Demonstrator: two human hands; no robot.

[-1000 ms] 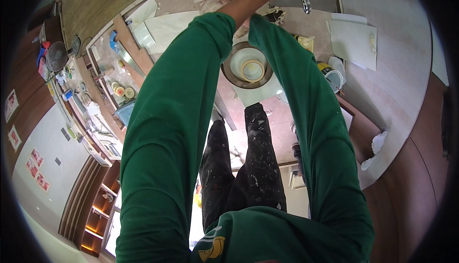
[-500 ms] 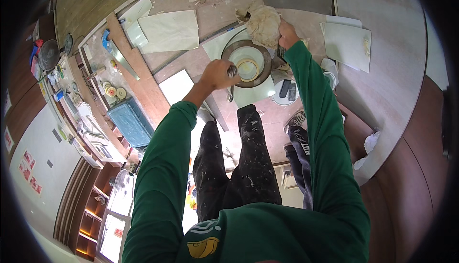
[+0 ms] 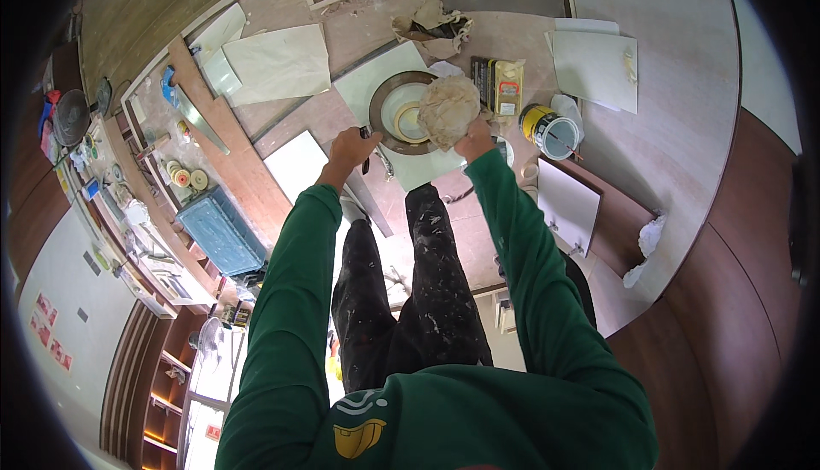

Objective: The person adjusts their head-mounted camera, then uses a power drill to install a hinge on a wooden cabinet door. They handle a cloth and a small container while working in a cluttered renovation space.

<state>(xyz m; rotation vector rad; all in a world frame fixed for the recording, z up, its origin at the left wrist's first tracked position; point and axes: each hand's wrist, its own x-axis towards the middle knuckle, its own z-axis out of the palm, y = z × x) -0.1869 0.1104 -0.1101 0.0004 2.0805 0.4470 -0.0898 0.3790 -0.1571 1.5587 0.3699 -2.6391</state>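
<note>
Pinching a crumpled beige bag (image 3: 448, 110) by its near edge in the closed grip of the right hand (image 3: 476, 140), over the right side of a brown-rimmed pan (image 3: 377, 113), and clasping a dark tool (image 3: 366, 165) in the left hand (image 3: 348, 146), at the pan's left. Apparently midway, with neither yet set down. Drawn nearer the body with the bag than half a second ago, clear of an open sack (image 3: 433, 36).

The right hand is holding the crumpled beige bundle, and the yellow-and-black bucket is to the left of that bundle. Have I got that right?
Not quite: the yellow-and-black bucket is to the right of the crumpled beige bundle, as the head view shows. The right hand is indeed holding the bundle.
</note>
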